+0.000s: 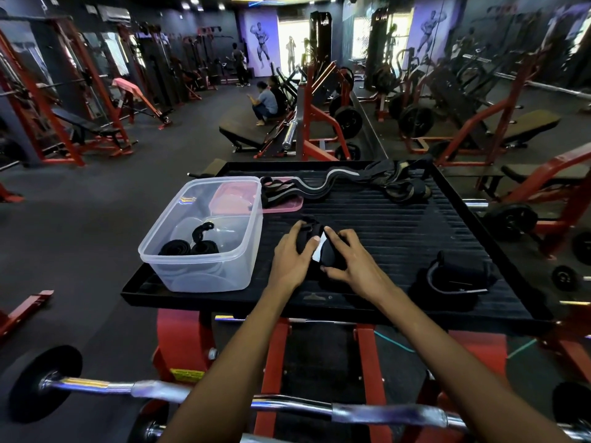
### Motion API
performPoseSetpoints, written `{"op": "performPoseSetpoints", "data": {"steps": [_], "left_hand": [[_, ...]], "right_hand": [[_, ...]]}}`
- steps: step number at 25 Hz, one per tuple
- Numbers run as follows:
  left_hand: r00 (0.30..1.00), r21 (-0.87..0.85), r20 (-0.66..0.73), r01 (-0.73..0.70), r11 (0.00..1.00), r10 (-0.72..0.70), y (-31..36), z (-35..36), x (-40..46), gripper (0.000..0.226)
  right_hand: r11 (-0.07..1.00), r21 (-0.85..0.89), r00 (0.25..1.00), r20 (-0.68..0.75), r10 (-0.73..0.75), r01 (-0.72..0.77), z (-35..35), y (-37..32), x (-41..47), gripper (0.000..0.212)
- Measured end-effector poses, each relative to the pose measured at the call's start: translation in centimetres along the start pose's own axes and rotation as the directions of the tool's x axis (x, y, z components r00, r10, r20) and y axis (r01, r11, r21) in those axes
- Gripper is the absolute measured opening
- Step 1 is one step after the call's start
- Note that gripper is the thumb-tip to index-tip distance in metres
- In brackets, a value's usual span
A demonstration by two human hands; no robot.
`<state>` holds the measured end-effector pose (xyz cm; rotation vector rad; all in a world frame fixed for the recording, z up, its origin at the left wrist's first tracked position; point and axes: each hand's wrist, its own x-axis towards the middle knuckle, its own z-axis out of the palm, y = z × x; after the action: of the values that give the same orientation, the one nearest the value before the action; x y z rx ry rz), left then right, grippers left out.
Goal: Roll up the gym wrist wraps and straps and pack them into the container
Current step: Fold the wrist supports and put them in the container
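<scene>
A black wrist wrap with a white patch (320, 249) lies in the middle of the black ribbed platform (415, 225). My left hand (292, 260) grips its left side and my right hand (350, 263) grips its right side, fingers curled over it. The clear plastic container (179, 263) stands at the platform's left and holds two rolled black straps (188, 247). Several loose black straps with grey stripes (351, 183) lie along the far edge. Another black wrap with a grey trim (457, 276) rests at the right.
A pink lid (287, 206) lies behind the container under a strap. A chrome barbell (192, 393) crosses below my arms. Red machine frames (319, 116) and benches surround the platform. People sit and stand further back in the gym.
</scene>
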<state>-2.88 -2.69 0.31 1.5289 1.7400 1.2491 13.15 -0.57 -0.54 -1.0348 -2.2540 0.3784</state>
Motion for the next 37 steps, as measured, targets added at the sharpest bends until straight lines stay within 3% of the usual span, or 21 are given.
{"op": "performPoseSetpoints", "data": {"steps": [4, 8, 14, 19, 24, 27, 30, 37], "left_hand": [[1.0, 0.05, -0.009, -0.008, 0.999, 0.008, 0.2, -0.2, -0.2, 0.051], [0.999, -0.026, -0.015, 0.044, 0.999, -0.044, 0.3, -0.3, -0.3, 0.049], [0.998, -0.082, 0.052, 0.038, 0.996, -0.034, 0.7, -1.0, -0.6, 0.06], [0.997, -0.077, 0.063, -0.04, 0.996, 0.045, 0.5, -0.7, -0.6, 0.053], [0.993, -0.078, 0.054, -0.1, 0.992, 0.104, 0.9, -0.5, -0.7, 0.048], [0.986, 0.002, 0.111, -0.128, 0.992, 0.127, 0.8, -0.4, -0.9, 0.049], [0.964, 0.165, 0.156, -0.242, 0.956, 0.217, 0.7, -0.2, -0.9, 0.05], [0.936, 0.257, 0.18, -0.341, 0.904, 0.302, 1.3, -0.1, -1.6, 0.049]], "right_hand": [[0.998, -0.03, 0.996, 0.073, 0.055, -0.053, -0.2, -0.5, -0.1, 0.085], [0.957, 0.233, 0.984, 0.079, 0.16, -0.175, -0.3, -0.5, 0.1, 0.086], [0.889, 0.37, 0.963, 0.078, 0.259, -0.269, -0.1, -0.5, 0.1, 0.071], [0.64, 0.703, 0.944, 0.149, 0.293, -0.31, -0.4, 0.0, 0.0, 0.029], [0.662, 0.679, 0.943, 0.151, 0.296, -0.316, -1.0, -0.5, 0.0, 0.015], [0.676, 0.662, 0.938, 0.128, 0.323, -0.324, -1.0, -0.7, 0.0, 0.014], [0.654, 0.651, 0.902, 0.114, 0.417, -0.385, -0.8, -0.5, 0.0, 0.003], [0.554, 0.668, 0.785, 0.076, 0.615, -0.498, -0.5, -0.8, 0.4, 0.02]]}}
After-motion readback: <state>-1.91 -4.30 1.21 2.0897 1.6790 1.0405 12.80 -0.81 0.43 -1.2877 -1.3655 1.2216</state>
